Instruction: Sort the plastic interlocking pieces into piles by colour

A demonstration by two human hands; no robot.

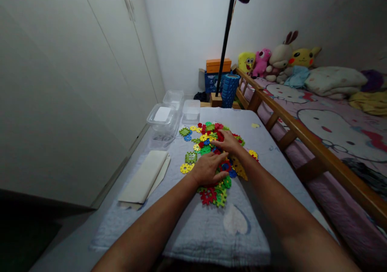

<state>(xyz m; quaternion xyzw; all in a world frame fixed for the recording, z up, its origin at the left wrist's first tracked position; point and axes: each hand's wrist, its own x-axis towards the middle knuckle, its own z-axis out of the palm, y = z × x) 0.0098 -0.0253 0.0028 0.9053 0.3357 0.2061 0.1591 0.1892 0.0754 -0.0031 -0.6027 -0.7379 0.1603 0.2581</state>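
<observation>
A heap of colourful plastic interlocking pieces [208, 197] in red, yellow, green and blue spreads over a cloth-covered table [193, 239]. Both my hands rest on it. My left hand [210, 168] lies across the near half of the heap, palm down, thumb and fingers apart. Farther back, my right hand [227, 141] reaches over the upper pieces with its fingers spread. Neither hand shows a piece lifted clear; what is under the palms is hidden. A green square piece [191, 157] and yellow round pieces [185, 168] lie just left of my left hand.
Clear plastic containers [161, 115] stand at the back left. Folded beige paper [145, 177] lies along the left side. A bed with a wooden rail [290, 123] runs along the right, and a white cupboard [75, 82] borders the left. A black pole [225, 42] rises behind the table.
</observation>
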